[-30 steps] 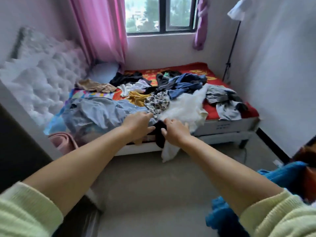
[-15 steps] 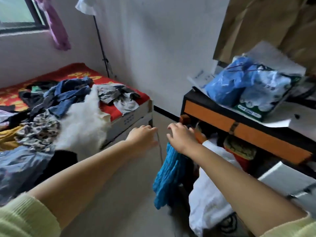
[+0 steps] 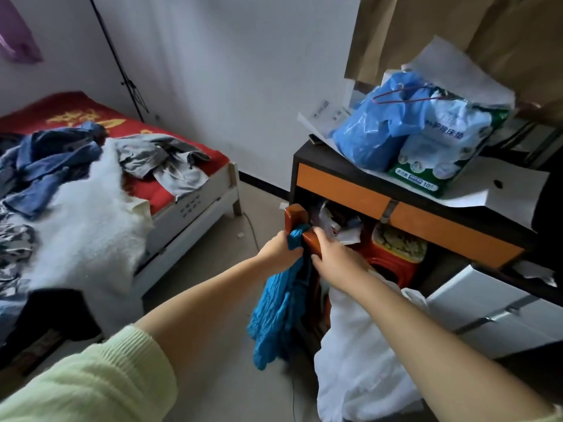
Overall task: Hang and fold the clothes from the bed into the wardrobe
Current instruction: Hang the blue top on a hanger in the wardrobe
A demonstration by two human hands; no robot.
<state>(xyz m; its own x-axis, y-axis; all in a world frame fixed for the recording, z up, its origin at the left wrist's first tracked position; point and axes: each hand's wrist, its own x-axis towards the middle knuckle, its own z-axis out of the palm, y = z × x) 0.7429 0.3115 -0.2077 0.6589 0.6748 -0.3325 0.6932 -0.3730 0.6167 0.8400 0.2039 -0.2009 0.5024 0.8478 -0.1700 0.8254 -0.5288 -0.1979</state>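
Observation:
A bright blue garment (image 3: 278, 306) hangs over the back of a reddish wooden chair (image 3: 304, 233) beside the desk. My left hand (image 3: 278, 249) grips the top of the blue garment at the chair rail. My right hand (image 3: 335, 258) rests on the chair back just right of it, fingers curled over the wood. The bed (image 3: 195, 196) at left holds a pile of clothes: a white fluffy piece (image 3: 88, 208), blue denim items (image 3: 45, 166), a grey shirt (image 3: 164, 166). A white cloth (image 3: 359, 360) drapes the chair below my right arm.
A black and orange desk (image 3: 380, 202) stands at right with a blue plastic bag (image 3: 380, 132), a green pack and papers on top. A white drawer unit (image 3: 493, 309) sits under it. A black stand pole (image 3: 122, 71) leans by the wall. Bare floor lies between bed and desk.
The view swung from the bed to the desk side. Both hands left the pile on the bed and reached the chair; my left hand has taken hold of the blue garment.

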